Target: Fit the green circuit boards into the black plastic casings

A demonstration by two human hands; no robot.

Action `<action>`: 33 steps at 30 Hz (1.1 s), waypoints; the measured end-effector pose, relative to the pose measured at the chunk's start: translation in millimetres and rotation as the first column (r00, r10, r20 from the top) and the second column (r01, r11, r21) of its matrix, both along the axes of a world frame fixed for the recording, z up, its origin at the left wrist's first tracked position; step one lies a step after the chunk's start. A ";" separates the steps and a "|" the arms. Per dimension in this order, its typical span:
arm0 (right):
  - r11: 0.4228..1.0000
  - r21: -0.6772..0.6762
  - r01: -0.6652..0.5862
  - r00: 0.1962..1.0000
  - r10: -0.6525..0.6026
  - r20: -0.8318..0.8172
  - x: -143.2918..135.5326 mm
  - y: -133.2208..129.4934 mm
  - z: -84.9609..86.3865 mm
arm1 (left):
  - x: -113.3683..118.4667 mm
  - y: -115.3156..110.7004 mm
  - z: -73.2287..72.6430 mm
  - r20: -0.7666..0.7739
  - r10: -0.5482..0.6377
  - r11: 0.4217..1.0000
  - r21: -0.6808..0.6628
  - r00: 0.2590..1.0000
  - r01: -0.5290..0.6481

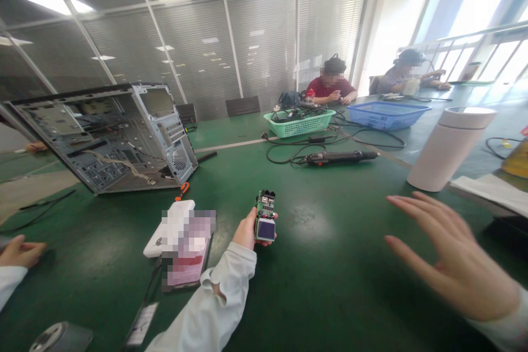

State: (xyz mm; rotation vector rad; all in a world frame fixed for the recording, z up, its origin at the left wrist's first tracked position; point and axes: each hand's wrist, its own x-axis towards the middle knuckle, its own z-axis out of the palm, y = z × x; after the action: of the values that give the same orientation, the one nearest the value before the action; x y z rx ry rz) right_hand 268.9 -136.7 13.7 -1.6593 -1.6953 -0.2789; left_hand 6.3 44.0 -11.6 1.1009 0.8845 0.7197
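My left hand (248, 230) holds a small green circuit board (266, 214) with a little dark square screen above the table's middle. Its fingers wrap round the board from the left and below. Over the right side of the table, my right hand (447, 256) is raised with its fingers spread, slightly blurred and holding nothing. A pale pink cup (449, 148) stands just beyond it. Left of my left sleeve lie a white device (175, 225) and a partly pixelated pink phone (192, 261).
An open computer case (124, 143) stands at the left. Farther back are a black electric screwdriver (342, 158), a green basket (301, 125) of cables and a blue basket (385, 115). Another person's hand (22, 253) rests at the left edge; two people sit at the back.
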 end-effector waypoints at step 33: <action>0.782 -0.288 -0.553 -0.226 -0.473 -0.852 -106.4 98.0 14.4 | 3.6 -18.6 12.1 -0.135 -0.019 0.975 0.215 0.991 0.048</action>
State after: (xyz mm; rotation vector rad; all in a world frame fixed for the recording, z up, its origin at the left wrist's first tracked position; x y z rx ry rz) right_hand 162.5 -38.6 28.1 -1.2614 -0.2936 1.6382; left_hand 9.9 25.4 0.5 1.3685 0.9119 0.7348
